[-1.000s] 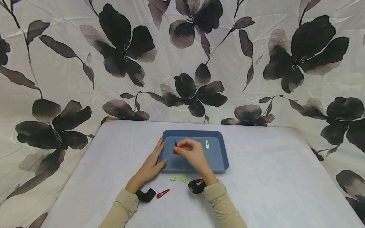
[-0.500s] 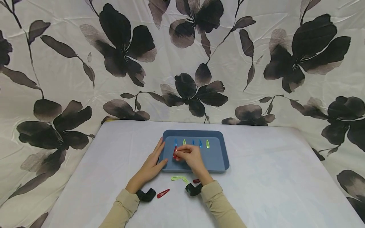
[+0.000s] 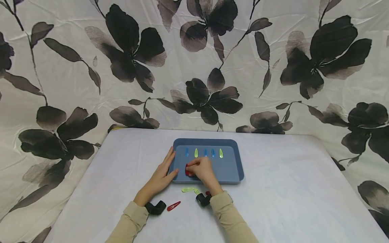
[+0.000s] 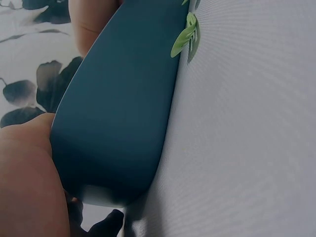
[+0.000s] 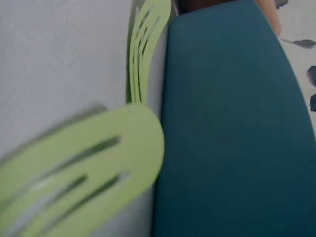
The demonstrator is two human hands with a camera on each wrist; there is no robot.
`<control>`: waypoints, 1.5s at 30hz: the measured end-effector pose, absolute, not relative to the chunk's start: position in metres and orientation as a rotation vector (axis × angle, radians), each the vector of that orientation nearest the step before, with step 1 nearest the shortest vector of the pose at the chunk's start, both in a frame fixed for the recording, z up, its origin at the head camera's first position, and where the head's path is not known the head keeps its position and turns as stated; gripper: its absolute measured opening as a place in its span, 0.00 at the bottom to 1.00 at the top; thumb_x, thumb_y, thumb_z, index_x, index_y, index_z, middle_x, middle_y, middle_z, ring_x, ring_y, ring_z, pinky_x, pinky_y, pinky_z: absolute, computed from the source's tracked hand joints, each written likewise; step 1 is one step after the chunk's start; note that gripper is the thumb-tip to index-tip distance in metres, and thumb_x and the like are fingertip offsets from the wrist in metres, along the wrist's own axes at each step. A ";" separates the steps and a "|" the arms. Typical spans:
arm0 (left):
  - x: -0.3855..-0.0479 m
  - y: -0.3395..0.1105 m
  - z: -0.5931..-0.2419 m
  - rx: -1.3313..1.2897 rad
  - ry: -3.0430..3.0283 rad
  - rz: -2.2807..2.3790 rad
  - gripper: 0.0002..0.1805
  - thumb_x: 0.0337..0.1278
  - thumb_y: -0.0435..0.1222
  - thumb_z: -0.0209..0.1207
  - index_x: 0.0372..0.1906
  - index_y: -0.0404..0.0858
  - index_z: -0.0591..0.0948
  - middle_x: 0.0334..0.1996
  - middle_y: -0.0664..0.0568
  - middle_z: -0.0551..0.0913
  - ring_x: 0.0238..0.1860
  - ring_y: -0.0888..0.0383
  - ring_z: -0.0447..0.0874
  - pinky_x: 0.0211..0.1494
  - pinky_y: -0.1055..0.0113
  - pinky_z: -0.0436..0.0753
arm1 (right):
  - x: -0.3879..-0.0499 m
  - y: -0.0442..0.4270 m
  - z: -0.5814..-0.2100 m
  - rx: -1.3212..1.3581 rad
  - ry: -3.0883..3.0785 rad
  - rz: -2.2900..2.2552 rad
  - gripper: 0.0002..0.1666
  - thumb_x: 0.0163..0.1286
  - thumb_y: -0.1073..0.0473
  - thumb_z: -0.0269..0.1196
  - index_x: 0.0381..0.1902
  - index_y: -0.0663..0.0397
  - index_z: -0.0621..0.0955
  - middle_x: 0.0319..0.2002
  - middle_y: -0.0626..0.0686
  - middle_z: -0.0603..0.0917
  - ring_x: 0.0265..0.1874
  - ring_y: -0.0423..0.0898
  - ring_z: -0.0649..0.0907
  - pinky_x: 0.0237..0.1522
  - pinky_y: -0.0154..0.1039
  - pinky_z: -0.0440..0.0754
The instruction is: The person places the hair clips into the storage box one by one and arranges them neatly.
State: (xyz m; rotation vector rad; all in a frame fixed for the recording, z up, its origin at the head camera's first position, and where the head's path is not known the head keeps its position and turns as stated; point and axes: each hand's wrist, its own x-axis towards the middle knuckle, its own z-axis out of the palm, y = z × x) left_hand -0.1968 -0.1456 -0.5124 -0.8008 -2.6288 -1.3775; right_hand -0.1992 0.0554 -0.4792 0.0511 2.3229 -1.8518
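In the head view my right hand (image 3: pixel 203 169) pinches a red hair clip (image 3: pixel 186 170) low over the left front part of the blue-grey tray (image 3: pixel 231 173); whether the clip touches the tray floor I cannot tell. My left hand (image 3: pixel 160 178) rests along the tray's left edge, fingers straight and thumb at the front left corner. Across the back of the tray runs a row of clips: a blue clip (image 3: pixel 186 152), a green clip (image 3: pixel 196 153), two more blue ones and another green clip (image 3: pixel 221 153). The wrist views show mainly the tray's outer wall (image 4: pixel 118 98).
On the white table before the tray lie a green clip (image 3: pixel 188 190), a second green clip (image 3: pixel 197 191) and a partly hidden red clip (image 3: pixel 208 193). Another red clip (image 3: pixel 174 206) lies near the left wrist. Floral cloth (image 3: pixel 170 114) hangs behind the table.
My right hand has moved the red clip toward the front of the tray, away from the back row, which is now uncovered. The left hand has stayed put.
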 end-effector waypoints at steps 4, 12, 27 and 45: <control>-0.196 -0.145 -0.513 -0.810 -2.616 -1.371 0.40 0.69 0.35 0.56 0.78 0.31 0.51 0.80 0.44 0.43 0.78 0.45 0.44 0.72 0.40 0.54 | -0.198 0.052 -0.478 0.054 2.436 -1.748 0.04 0.59 0.69 0.71 0.32 0.66 0.88 0.24 0.54 0.86 0.19 0.44 0.85 0.26 0.38 0.84; -0.195 -0.146 -0.512 -0.803 -2.625 -1.390 0.39 0.69 0.35 0.55 0.78 0.32 0.51 0.80 0.46 0.42 0.78 0.46 0.43 0.73 0.40 0.54 | -0.196 0.048 -0.475 0.034 2.525 -1.682 0.03 0.58 0.70 0.72 0.28 0.65 0.86 0.22 0.54 0.85 0.19 0.46 0.85 0.24 0.38 0.84; -0.196 -0.145 -0.513 -0.811 -2.609 -1.379 0.39 0.69 0.35 0.56 0.78 0.30 0.52 0.80 0.44 0.43 0.78 0.45 0.43 0.72 0.39 0.54 | -0.196 0.046 -0.474 -0.015 2.615 -1.619 0.05 0.59 0.70 0.71 0.25 0.64 0.84 0.17 0.52 0.82 0.15 0.44 0.83 0.19 0.36 0.81; -0.197 -0.145 -0.511 -0.805 -2.626 -1.398 0.40 0.69 0.35 0.56 0.78 0.30 0.52 0.80 0.45 0.42 0.78 0.46 0.42 0.73 0.40 0.53 | -0.196 0.048 -0.473 -0.027 2.586 -1.653 0.06 0.55 0.71 0.74 0.26 0.65 0.84 0.18 0.53 0.83 0.15 0.44 0.84 0.20 0.36 0.81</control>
